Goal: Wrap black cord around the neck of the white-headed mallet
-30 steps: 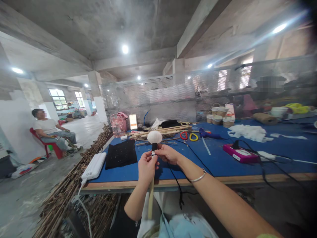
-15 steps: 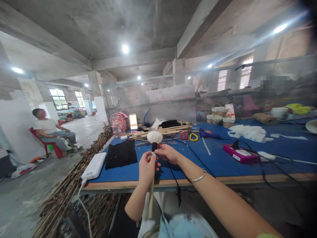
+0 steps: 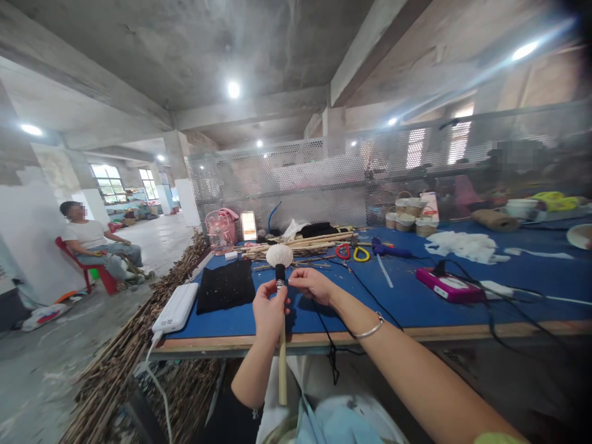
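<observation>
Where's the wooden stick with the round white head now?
In the head view, below and slightly left of centre, that wooden stick is in the left hand, right of the square black cloth.

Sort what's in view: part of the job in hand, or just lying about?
Apparently in the job:
white-topped stick, in the left hand
its black wrap, near the right hand

Likely lying about:
pink bag
white power bank
purple box

Cloth [image 3: 226, 287] on tbl [image 3: 398, 296], L of stick [image 3: 282, 370]

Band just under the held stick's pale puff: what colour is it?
The band is black, with white lines low down; the head view shows it.
</observation>
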`<state>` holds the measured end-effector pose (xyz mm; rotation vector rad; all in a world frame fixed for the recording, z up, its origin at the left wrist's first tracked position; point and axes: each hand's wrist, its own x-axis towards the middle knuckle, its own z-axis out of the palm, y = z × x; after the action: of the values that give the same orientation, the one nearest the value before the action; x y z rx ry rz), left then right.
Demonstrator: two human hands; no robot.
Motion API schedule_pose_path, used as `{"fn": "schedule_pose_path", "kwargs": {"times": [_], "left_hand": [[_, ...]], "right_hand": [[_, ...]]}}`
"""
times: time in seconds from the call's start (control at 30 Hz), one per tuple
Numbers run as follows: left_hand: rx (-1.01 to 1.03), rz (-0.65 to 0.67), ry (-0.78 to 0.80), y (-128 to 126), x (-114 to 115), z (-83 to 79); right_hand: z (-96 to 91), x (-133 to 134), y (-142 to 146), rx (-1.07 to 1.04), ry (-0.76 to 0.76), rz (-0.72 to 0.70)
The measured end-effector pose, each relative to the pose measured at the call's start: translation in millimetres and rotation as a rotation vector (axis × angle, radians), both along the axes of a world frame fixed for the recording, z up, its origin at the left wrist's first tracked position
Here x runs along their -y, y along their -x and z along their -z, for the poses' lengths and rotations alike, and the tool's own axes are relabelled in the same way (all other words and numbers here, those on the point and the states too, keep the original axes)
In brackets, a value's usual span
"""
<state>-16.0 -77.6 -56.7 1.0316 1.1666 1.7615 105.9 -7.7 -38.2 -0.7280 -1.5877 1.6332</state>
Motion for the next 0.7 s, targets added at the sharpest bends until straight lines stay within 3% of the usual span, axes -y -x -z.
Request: {"fn": "schedule_pose_path", "kwargs": {"times": [0.17, 0.3, 0.5, 0.6, 0.7], "left_hand": [[0.086, 0.026, -0.019, 2.0, 1.2, -0.7], [0.184, 0.158, -0.039, 5.9, 0.8, -2.0], [0.278, 0.318, 0.07, 8.5, 1.9, -5.4], [0.257, 0.363, 0.127, 5.6, 1.4, -4.5], [0.11, 0.289, 0.148, -0.5, -1.4, -0.8]], "right_hand": [[-2.8, 2.2, 1.0, -0.063, 0.035, -0.026], [-2.0, 0.2, 2.2, -0.045, 0.052, -0.039], [-0.5, -1.3, -0.9, -0.032, 0.057, -0.096], [-0.4, -1.1, -2.5, 0.002, 0.054, -0.096], [-0.3, -1.8, -2.1, 0.039, 0.013, -0.041]]}}
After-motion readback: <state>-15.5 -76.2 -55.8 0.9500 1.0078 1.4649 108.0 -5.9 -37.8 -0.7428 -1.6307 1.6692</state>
